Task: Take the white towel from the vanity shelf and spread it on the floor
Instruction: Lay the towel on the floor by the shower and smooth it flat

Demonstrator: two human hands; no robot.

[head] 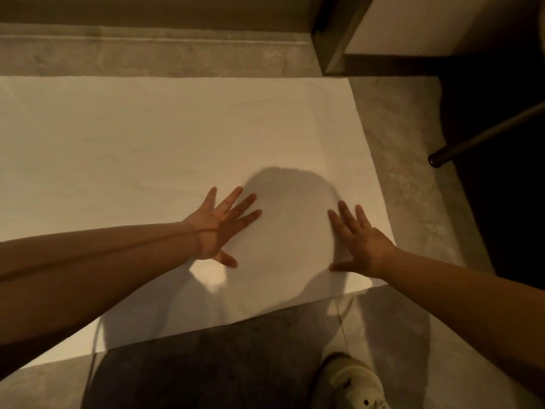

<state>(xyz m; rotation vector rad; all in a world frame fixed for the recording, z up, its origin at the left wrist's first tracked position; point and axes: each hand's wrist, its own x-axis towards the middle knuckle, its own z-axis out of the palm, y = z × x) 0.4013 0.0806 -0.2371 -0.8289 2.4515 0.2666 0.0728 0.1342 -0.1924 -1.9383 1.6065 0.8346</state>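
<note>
The white towel (165, 143) lies flat on the grey floor (407, 160), spread wide from the left edge of view to right of centre. My left hand (219, 228) rests palm down on the towel with fingers fanned apart. My right hand (358, 243) also presses flat on the towel near its right edge, fingers spread. Neither hand grips anything. A round shadow falls on the cloth between the two hands.
The dark vanity frame (333, 54) stands at the upper right, with a slanted dark leg (483, 137) ending on the floor. A wall base runs along the top. My light shoe (354, 382) and dark trouser leg (206, 376) are at the bottom.
</note>
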